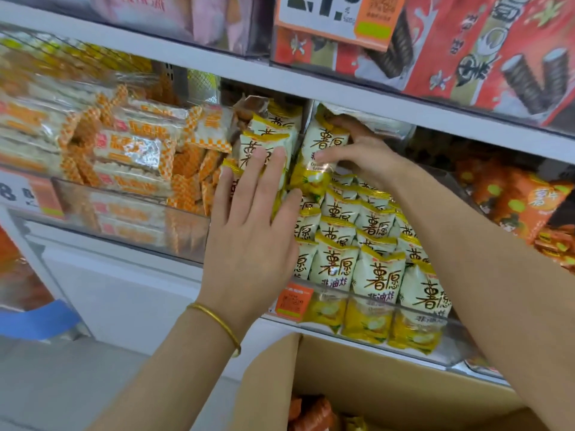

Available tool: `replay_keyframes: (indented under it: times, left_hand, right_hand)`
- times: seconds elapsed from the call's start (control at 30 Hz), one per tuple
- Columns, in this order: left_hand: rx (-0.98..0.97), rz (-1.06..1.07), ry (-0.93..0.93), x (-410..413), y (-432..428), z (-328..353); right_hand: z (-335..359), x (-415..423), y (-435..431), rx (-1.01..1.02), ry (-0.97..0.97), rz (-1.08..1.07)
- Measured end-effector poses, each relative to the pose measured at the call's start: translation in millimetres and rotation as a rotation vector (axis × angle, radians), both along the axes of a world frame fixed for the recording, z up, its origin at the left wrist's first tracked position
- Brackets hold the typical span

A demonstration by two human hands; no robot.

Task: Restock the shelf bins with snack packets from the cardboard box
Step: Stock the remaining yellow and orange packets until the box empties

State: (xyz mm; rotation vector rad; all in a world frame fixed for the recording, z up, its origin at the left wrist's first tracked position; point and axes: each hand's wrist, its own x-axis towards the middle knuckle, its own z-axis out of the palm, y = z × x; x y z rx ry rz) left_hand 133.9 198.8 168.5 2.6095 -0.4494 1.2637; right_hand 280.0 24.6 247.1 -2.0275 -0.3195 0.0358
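snack packets (373, 275), white on top and yellow at the bottom with brown lettering, stand upright in tight rows inside a clear plastic bin (413, 311) on the middle shelf, the front row pressed against the bin's front wall

the left hand (252, 231) lies flat with its fingers straight and spread, their tips pressing on a stack of the same packets (264, 138) leaning at the left end of the bin; a gold bangle (217, 321) circles that wrist

the right hand (364, 157) reaches to the back of the bin, just under the shelf above, and grips a top packet (317, 144), thumb across its front and fingers curled behind its upper edge; this packet sits above the rows and tilts slightly

the cardboard box (373, 374) is directly below the bin with a flap up, and orange wrappers (314, 412) show inside at the bottom edge of the view

in the neighbouring bin to the left lie orange-checked packets (133, 150) piled loosely; to the right are orange packets (513, 206); an orange label (292, 301) hangs on the shelf edge beside the left wrist, and red boxes (466, 42) fill the shelf above
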Motion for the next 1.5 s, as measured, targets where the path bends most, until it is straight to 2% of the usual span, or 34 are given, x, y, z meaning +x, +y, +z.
replay_keyframes:
  times: [0.1,0.2,0.4,0.53,0.63,0.73,0.83,1.1,1.2,1.33,1.5]
  left_hand:
    - [-0.018,-0.012,-0.01,0.7,-0.5,-1.3]
    - [-0.031,-0.015,-0.006,1.5,-0.3,-0.5]
    - [-0.04,-0.026,0.004,0.5,0.6,-0.5]
    - [-0.038,-0.022,0.009,0.2,0.3,0.1]
    - [-0.042,-0.023,0.003,0.2,0.2,0.0]
    - [-0.041,-0.029,-0.002,0.2,0.8,-0.5]
    - [-0.038,-0.028,0.003,0.0,0.6,-0.5]
    - [-0.031,-0.022,0.024,0.1,0.3,0.7]
    - [-0.029,-0.024,0.028,0.0,0.0,0.6]
    - [-0.036,-0.029,0.023,-0.3,0.3,0.7]
    - [-0.039,-0.035,0.027,-1.0,0.6,0.9]
  right_hand:
    - [-5.7,17.0,5.7,0.054,0.101,0.069]
    - [-8.5,15.0,11.3,0.055,0.068,-0.001]
    - [2.8,-11.9,-4.4,-0.076,-0.04,-0.139]
    - [3.9,-30.3,-7.7,0.161,0.028,-0.162]
    - [5.7,-29.2,5.6,0.242,-0.085,-0.313]
    - [-0.6,-15.2,24.5,0.103,-0.2,-0.461]
    - [-18.8,-10.2,38.9,-0.057,-0.251,-0.448]
    - [-41.2,-12.6,45.0,-0.232,-0.358,-0.465]
    - [-45.9,-16.7,45.0,-0.238,-0.343,-0.443]
    - [-46.5,-24.6,41.4,-0.142,-0.365,-0.415]
    - [-48.2,-32.5,44.2,-0.294,-0.407,-0.387]
